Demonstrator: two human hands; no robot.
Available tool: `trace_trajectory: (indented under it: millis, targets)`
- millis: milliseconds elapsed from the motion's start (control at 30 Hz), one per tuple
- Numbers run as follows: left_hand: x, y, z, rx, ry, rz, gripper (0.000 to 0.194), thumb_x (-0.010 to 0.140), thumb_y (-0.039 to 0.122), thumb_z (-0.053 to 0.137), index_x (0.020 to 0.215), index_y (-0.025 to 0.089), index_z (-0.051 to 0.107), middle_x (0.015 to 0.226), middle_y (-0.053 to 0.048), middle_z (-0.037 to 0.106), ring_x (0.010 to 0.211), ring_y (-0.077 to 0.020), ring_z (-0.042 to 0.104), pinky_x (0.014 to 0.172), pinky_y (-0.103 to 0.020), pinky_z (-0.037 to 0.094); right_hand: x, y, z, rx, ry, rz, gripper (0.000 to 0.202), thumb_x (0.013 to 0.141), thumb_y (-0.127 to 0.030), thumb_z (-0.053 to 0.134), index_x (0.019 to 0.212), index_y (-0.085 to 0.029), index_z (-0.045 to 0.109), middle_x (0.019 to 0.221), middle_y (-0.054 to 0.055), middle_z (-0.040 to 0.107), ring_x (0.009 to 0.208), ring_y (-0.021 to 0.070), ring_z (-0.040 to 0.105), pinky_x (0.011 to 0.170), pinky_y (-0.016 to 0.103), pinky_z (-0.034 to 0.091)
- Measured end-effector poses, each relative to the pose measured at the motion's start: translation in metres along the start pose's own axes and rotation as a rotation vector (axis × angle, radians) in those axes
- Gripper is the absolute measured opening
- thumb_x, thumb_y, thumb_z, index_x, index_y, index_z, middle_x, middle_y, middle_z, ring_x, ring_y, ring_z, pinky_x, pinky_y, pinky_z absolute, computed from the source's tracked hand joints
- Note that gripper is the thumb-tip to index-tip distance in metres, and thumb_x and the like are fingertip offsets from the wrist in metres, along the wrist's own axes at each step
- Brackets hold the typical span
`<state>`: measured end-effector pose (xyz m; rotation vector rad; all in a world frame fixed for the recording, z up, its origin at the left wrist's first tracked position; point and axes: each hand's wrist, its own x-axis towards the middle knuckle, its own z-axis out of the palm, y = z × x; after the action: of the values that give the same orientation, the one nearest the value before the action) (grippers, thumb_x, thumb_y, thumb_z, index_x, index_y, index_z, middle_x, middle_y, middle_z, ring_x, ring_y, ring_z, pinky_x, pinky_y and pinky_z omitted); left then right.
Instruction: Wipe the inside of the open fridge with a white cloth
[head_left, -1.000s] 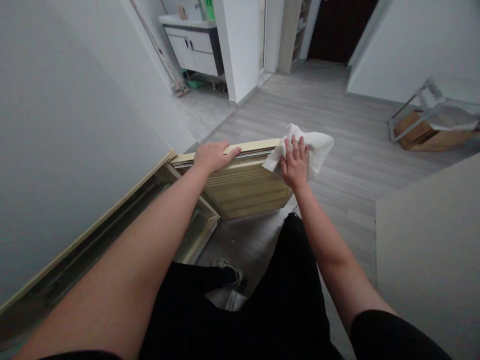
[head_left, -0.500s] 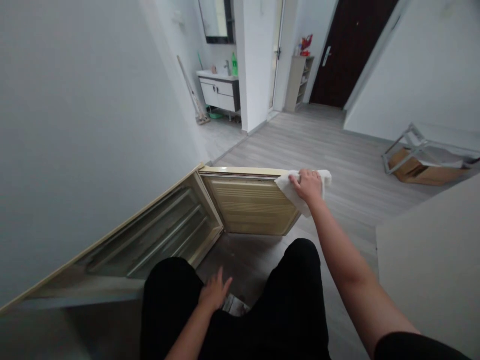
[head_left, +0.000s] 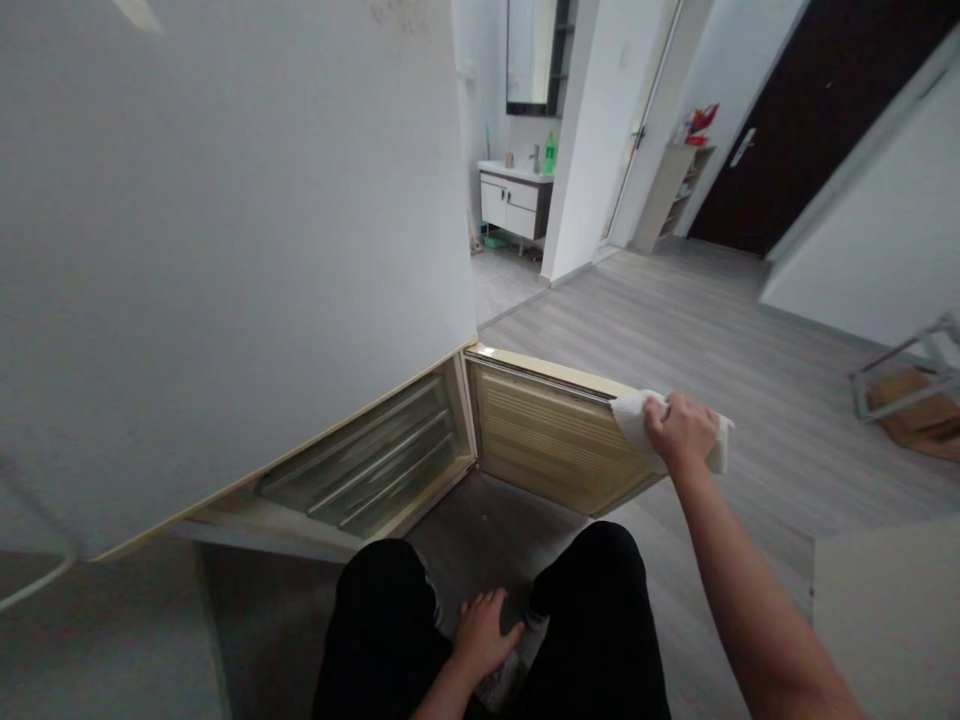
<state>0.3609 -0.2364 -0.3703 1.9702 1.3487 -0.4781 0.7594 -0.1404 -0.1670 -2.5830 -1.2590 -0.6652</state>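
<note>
A small cream fridge door [head_left: 555, 430] stands swung open, its ribbed inner side facing me. At the door's free top corner, my right hand [head_left: 684, 430] is closed round a white cloth [head_left: 637, 412] and presses it over the edge. The cloth drapes on both sides of my fingers. My left hand [head_left: 484, 632] hangs between my knees with its fingers apart and nothing in it. To the left is the fridge compartment [head_left: 390, 450], with ridged inner walls and a cream frame.
A white wall-like surface [head_left: 262, 250] rises above the compartment. Beyond stand a washbasin cabinet [head_left: 517, 200], a narrow shelf [head_left: 671, 195] and a dark door [head_left: 780, 130]. A cardboard box [head_left: 919, 410] sits under a metal-framed rack at right. Both my knees are close to the door.
My view has turned left, so the scene sits further right. My right hand still holds the cloth on the door's corner. My left hand has shifted toward the middle between my knees.
</note>
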Motion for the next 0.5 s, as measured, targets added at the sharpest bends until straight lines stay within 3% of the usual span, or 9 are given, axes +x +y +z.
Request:
trace_trajectory:
  millis: [100, 200, 267, 367, 500]
  targets:
    - [-0.011, 0.017, 0.029, -0.116, 0.035, 0.060, 0.058, 0.088, 0.055, 0.044, 0.135, 0.025, 0.058, 0.139, -0.009, 0.064, 0.133, -0.0302, 0.054, 0.118, -0.049, 0.032, -0.015, 0.001, 0.003, -0.035, 0.054, -0.018, 0.051, 0.099, -0.053, 0.035, 0.090, -0.013, 0.066, 0.092, 0.015, 0.071, 0.083, 0.0256, 0.059, 0.082, 0.036, 0.030]
    - [-0.025, 0.034, 0.065, -0.228, -0.029, 0.214, 0.055, 0.086, 0.030, 0.042, 0.139, 0.023, 0.056, 0.143, -0.008, 0.061, 0.136, -0.0240, 0.051, 0.119, -0.038, 0.031, -0.029, 0.003, 0.002, -0.067, 0.105, -0.021, 0.051, 0.099, -0.054, 0.035, 0.089, -0.014, 0.066, 0.088, 0.014, 0.070, 0.080, 0.0250, 0.059, 0.079, 0.036, 0.029]
    - [-0.034, 0.040, 0.082, -0.254, -0.042, 0.238, 0.058, 0.083, 0.022, 0.040, 0.140, 0.021, 0.055, 0.144, -0.008, 0.060, 0.135, -0.0218, 0.052, 0.119, -0.034, 0.033, -0.037, 0.003, 0.000, -0.078, 0.135, -0.027, 0.050, 0.099, -0.053, 0.036, 0.090, -0.014, 0.066, 0.089, 0.013, 0.070, 0.080, 0.0248, 0.059, 0.077, 0.036, 0.028]
    - [-0.049, 0.041, 0.098, -0.259, -0.009, 0.196, 0.056, 0.085, 0.028, 0.041, 0.137, 0.021, 0.057, 0.140, -0.011, 0.061, 0.132, -0.0272, 0.053, 0.117, -0.043, 0.036, -0.050, 0.002, -0.006, -0.096, 0.156, -0.057, 0.050, 0.100, -0.053, 0.037, 0.091, -0.013, 0.066, 0.091, 0.012, 0.071, 0.080, 0.0249, 0.060, 0.077, 0.037, 0.028]
    - [-0.068, 0.040, 0.122, -0.225, -0.039, 0.162, 0.055, 0.089, 0.036, 0.037, 0.135, 0.019, 0.060, 0.138, -0.016, 0.062, 0.135, -0.0333, 0.050, 0.125, -0.055, 0.021, -0.067, -0.002, -0.016, -0.108, 0.148, -0.083, 0.052, 0.100, -0.054, 0.037, 0.094, -0.012, 0.067, 0.093, 0.014, 0.070, 0.083, 0.0271, 0.062, 0.077, 0.038, 0.029]
